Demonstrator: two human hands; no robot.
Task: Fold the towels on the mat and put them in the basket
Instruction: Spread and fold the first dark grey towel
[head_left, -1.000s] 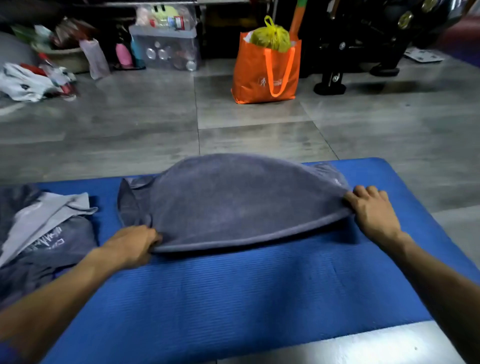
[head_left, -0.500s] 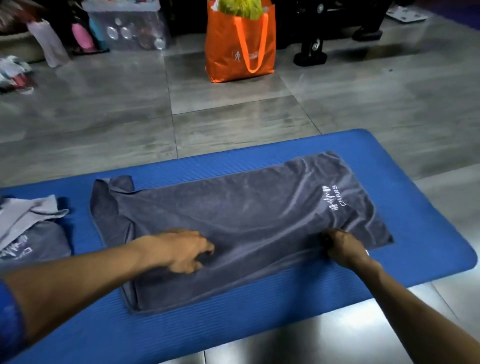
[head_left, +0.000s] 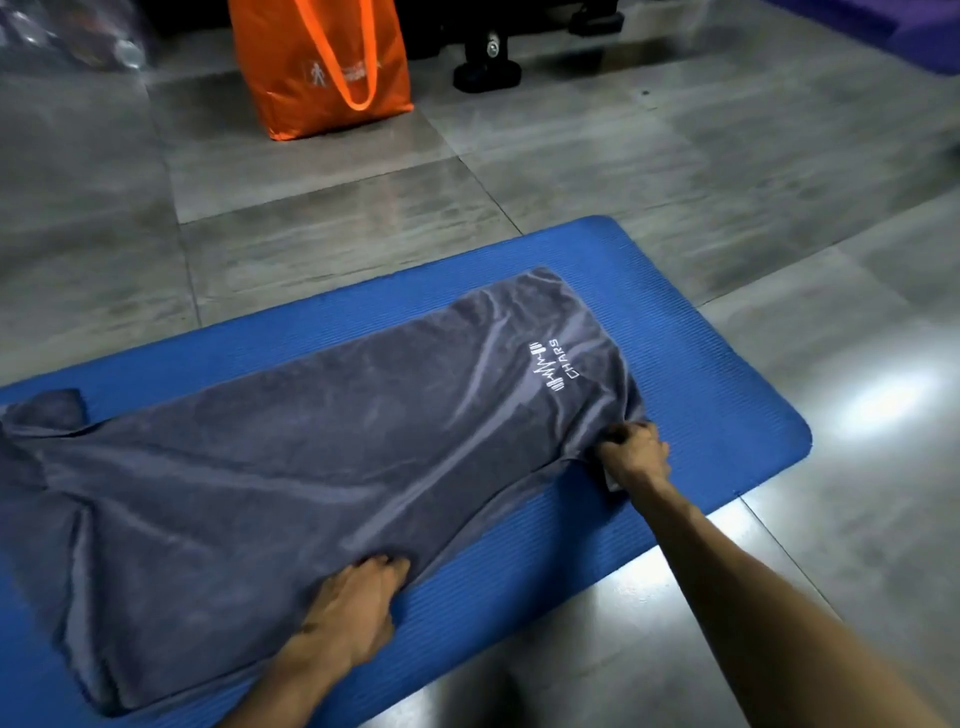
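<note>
A long grey terry towel with a white logo (head_left: 311, 457) lies spread across the ribbed blue foam mat (head_left: 727, 405) on the tiled floor. The right hand (head_left: 631, 457) pinches its near right corner, the left hand (head_left: 358, 608) grips the near edge midway — apparently holds for a fold. No basket shows.

A home gym floor: grey tiles (head_left: 322, 197) under a blue mat (head_left: 727, 395), an orange bag (head_left: 291, 67) and black equipment feet (head_left: 485, 75) beyond the mat
</note>
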